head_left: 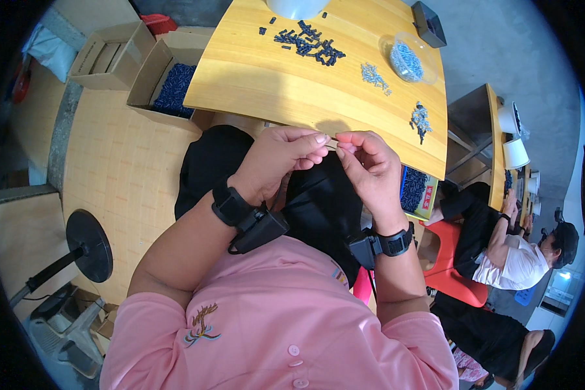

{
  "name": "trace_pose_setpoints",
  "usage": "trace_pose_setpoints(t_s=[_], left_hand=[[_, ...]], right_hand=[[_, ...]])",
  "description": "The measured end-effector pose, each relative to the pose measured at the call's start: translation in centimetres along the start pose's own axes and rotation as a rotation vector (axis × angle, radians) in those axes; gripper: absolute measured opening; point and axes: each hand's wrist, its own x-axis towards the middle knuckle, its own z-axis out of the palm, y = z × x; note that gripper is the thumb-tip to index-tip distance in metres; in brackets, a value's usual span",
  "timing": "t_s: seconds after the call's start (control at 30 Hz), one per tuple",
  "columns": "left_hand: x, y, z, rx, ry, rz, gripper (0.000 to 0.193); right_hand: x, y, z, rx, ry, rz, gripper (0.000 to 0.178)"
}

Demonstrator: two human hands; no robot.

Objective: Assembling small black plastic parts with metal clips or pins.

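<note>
My left hand point(281, 158) and my right hand point(372, 168) meet just off the near edge of the wooden table point(240, 71), above my lap. Both are closed, thumb against fingers, pinching a small thin dark piece point(331, 144) between them. The fingertips cover most of it, so its exact kind does not show. On the table lie a pile of small black cylindrical parts point(312, 47), a pile of small clear parts point(374, 77), and a pile of mixed clear and black pieces point(420, 120) near the right edge.
A clear bowl point(406, 60) of pale blue parts and a black tray point(429, 25) stand at the far right. A white bucket point(297, 6) is at the back. Left is a cardboard box point(151, 84) of dark parts. Co-workers point(513, 260) sit at the right.
</note>
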Motion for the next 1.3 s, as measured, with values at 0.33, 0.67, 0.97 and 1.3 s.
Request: trace_pose_setpoints(t_s=[0.33,0.67,0.97,1.3], left_hand=[[0.2,0.0,-0.2,-0.087,-0.047,-0.109,0.021],[0.3,-0.6,-0.2,-0.013,-0.029,-0.06,0.024],[0.1,-0.4,-0.4,0.046,0.075,-0.043,0.026],[1.1,-0.3,-1.6,0.02,0.157,-0.046,0.026]], right_hand=[[0.6,-1.3,1.1,-0.249,-0.071,-0.147,0.024],[0.3,-1.0,1.0,-0.32,-0.061,-0.162,0.021],[1.6,-0.4,0.2,-0.234,-0.08,-0.115,0.02],[9.6,4.3,-1.4,-0.314,0.035,0.0,0.015]])
